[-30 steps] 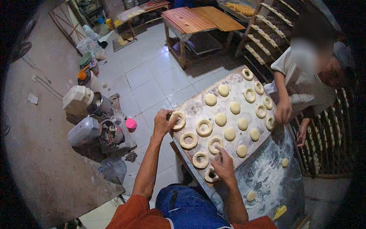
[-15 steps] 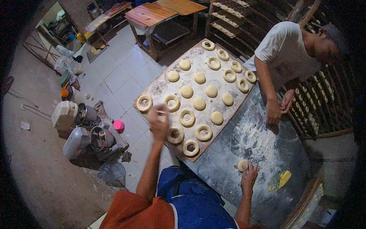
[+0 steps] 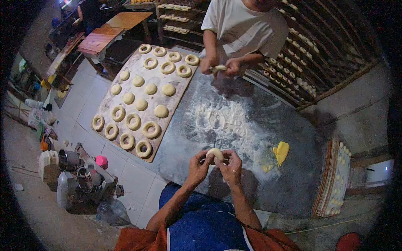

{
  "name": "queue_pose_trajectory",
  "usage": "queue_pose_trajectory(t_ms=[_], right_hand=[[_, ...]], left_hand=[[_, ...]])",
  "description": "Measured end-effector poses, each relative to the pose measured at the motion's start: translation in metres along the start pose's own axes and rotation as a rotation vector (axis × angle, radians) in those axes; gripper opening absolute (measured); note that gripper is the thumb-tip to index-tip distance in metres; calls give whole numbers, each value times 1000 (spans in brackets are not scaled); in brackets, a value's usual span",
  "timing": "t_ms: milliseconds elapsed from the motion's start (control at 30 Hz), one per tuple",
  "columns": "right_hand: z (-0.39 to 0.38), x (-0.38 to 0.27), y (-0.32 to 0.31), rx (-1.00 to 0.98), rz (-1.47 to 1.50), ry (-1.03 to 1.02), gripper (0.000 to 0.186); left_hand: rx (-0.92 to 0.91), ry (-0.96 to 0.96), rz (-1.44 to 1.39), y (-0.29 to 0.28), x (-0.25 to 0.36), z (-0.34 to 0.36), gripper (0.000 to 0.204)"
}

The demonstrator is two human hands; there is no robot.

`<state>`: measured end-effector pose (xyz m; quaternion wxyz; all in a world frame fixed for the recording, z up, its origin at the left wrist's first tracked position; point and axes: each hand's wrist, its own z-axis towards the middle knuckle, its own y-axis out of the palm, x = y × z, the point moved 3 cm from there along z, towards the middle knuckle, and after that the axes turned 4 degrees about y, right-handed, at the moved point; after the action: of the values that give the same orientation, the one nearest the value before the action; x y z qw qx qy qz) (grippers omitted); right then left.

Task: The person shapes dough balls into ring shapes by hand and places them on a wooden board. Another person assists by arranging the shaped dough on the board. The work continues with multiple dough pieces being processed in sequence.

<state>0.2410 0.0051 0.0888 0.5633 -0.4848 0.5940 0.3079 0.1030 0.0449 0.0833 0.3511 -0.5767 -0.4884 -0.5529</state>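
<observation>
Above the near edge of the grey worktable (image 3: 184, 129), a pale piece of dough (image 3: 215, 153) is held up between my two hands. My left hand (image 3: 197, 167) closes round its left side, and my right hand (image 3: 231, 167) grips the right side. The fingers partly cover it, so whether a hole goes through it cannot be made out. Left of the hands lies a floured wooden board (image 3: 125, 88) bearing several dough rings (image 3: 133, 121) and several round dough pieces (image 3: 161, 111).
White flour (image 3: 222, 119) is spread over the table's middle, with a yellow lump (image 3: 281, 152) to its right. Across the table a co-worker (image 3: 245, 31) holds a dough ring (image 3: 219, 68). Racks of dough (image 3: 289, 62) stand behind; mixers (image 3: 67, 188) stand on the left floor.
My left hand has left the board and joined my right; the dough is now lifted off the table between them. My view has turned right. The co-worker now holds a dough ring.
</observation>
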Motion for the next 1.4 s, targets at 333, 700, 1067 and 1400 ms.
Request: queue_pose_trajectory(t_ms=[333,700,1067,1400], right_hand=[[-7,-19,-41,-324,76,29,64],[17,24,-45,-263,334,140,46],[29,-6,0,227,-289,-534,63],[55,-12,82,-278,-124,-190,55]], left_hand=[[42,90,-167,47,3,-22,29],[-18,126,-535,60,-6,-2,30],[383,-5,-639,38,-58,28,28],[299,270,-468,-43,-25,49,33]])
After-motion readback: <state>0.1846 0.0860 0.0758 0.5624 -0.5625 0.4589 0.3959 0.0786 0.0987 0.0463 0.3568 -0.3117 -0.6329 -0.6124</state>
